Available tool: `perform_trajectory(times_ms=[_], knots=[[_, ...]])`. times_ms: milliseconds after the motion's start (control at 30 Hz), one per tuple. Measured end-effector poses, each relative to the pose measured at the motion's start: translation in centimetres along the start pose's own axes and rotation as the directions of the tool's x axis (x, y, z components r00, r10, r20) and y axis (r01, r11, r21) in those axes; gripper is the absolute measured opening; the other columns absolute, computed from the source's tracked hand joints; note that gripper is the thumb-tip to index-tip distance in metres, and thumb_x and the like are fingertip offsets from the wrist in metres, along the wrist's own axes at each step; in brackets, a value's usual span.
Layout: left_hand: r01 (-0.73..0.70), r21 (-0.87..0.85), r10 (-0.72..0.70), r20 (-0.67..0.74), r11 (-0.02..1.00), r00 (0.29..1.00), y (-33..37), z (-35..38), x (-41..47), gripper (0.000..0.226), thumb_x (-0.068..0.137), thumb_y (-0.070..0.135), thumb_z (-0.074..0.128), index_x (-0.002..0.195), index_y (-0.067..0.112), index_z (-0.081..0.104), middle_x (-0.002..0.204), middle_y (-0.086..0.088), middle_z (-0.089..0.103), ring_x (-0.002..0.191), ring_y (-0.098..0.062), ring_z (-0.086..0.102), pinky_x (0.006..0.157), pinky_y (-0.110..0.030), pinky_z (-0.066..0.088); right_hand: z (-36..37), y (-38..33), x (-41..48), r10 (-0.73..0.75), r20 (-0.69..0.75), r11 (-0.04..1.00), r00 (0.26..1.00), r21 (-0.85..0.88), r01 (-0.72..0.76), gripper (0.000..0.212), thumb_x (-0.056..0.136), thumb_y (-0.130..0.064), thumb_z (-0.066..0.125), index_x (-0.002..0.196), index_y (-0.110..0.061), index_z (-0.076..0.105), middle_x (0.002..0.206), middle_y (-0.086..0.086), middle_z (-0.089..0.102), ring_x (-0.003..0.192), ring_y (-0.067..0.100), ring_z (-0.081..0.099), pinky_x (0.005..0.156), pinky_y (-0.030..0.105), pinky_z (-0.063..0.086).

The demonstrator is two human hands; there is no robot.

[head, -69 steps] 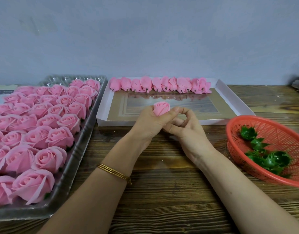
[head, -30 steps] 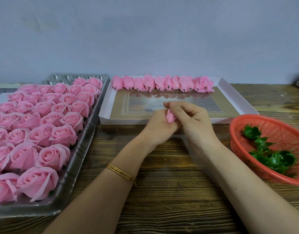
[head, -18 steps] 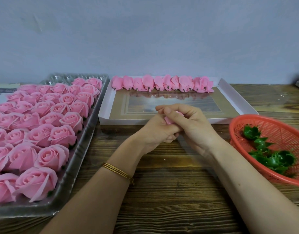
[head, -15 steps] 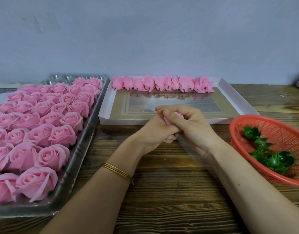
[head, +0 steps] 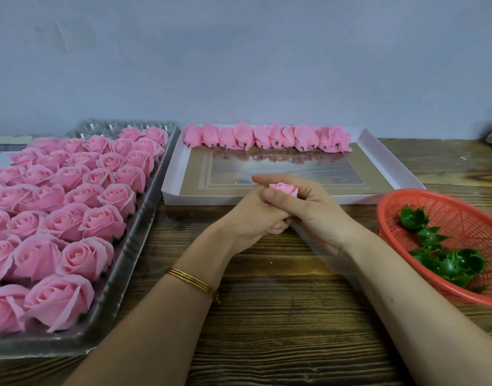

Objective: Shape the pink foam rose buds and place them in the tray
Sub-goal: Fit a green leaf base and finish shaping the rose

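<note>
A small pink foam rose bud (head: 284, 188) shows between both hands, just in front of the white tray (head: 384, 151). My right hand (head: 308, 207) wraps its fingers and thumb round the bud from the right. My left hand (head: 253, 215) holds it from below and the left; most of the bud is hidden inside the two hands. A row of several shaped pink buds (head: 267, 137) lies along the far side of the white tray.
A clear plastic tray (head: 144, 207) on the left holds several open pink roses (head: 72, 201). A red basket (head: 400, 201) on the right holds green plastic calyxes (head: 445, 254). Wooden tabletop (head: 267, 316) lies under my forearms.
The bud, first held up on my left fingertips, was closed in between both hands; now its top shows again above my right thumb.
</note>
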State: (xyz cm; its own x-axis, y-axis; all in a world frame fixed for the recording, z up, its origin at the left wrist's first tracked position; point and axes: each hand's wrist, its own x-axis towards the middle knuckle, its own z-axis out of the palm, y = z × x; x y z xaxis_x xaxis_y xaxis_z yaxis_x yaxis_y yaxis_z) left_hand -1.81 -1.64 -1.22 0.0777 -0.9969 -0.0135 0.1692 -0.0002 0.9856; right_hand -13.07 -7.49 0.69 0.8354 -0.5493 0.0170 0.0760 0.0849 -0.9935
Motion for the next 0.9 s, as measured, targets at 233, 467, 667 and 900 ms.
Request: perform_trajectory(times_ms=[233,467,667,900], knots=[[0.008,0.005,-0.008,-0.002,1.0,1.0,0.2,0.1,-0.1,0.018,0.095,0.002,0.05,0.083,0.013,0.055,0.059,0.003,0.045,0.047,-0.002,0.039,0.042,-0.013,0.03,-0.1,0.0,0.1,0.01,0.007,1.0,1.0,-0.019,-0.01,0.041,0.076,-0.026,0.07,0.116,-0.018,0.07,0.111,0.008,0.073,0.111,0.017,0.066,0.096,0.031,0.052],[-0.024,0.016,0.025,-0.02,1.0,0.999,0.1,0.2,0.0,0.014,0.084,0.007,0.061,0.073,0.015,0.057,0.055,0.0,0.046,0.045,-0.007,0.034,0.042,-0.017,0.022,0.5,-0.7,0.0,0.04,-0.025,0.995,0.999,0.09,-0.037,0.042,0.08,-0.039,0.066,0.111,-0.011,0.07,0.1,0.01,0.072,0.09,0.022,0.066,0.071,0.032,0.053],[-0.041,-0.064,0.046,0.091,0.997,0.995,0.6,-0.1,-0.4,0.025,0.088,0.009,0.064,0.066,0.019,0.06,0.055,0.001,0.049,0.042,-0.005,0.034,0.045,-0.022,0.02,0.5,-1.4,0.3,0.044,-0.068,0.967,0.997,0.252,-0.025,0.045,0.081,-0.035,0.054,0.105,0.002,0.065,0.085,0.014,0.066,0.065,0.029,0.053,0.055,0.033,0.049],[-0.003,-0.08,0.019,0.199,0.997,0.98,1.2,-0.1,-1.0,0.026,0.089,0.004,0.057,0.067,0.018,0.062,0.055,0.001,0.046,0.046,-0.006,0.033,0.05,-0.027,0.014,-0.2,-0.9,-0.1,0.01,0.073,0.966,0.997,0.257,-0.028,0.024,0.074,-0.021,0.067,0.091,-0.007,0.077,0.105,0.017,0.067,0.088,0.03,0.064,0.057,0.039,0.058]])
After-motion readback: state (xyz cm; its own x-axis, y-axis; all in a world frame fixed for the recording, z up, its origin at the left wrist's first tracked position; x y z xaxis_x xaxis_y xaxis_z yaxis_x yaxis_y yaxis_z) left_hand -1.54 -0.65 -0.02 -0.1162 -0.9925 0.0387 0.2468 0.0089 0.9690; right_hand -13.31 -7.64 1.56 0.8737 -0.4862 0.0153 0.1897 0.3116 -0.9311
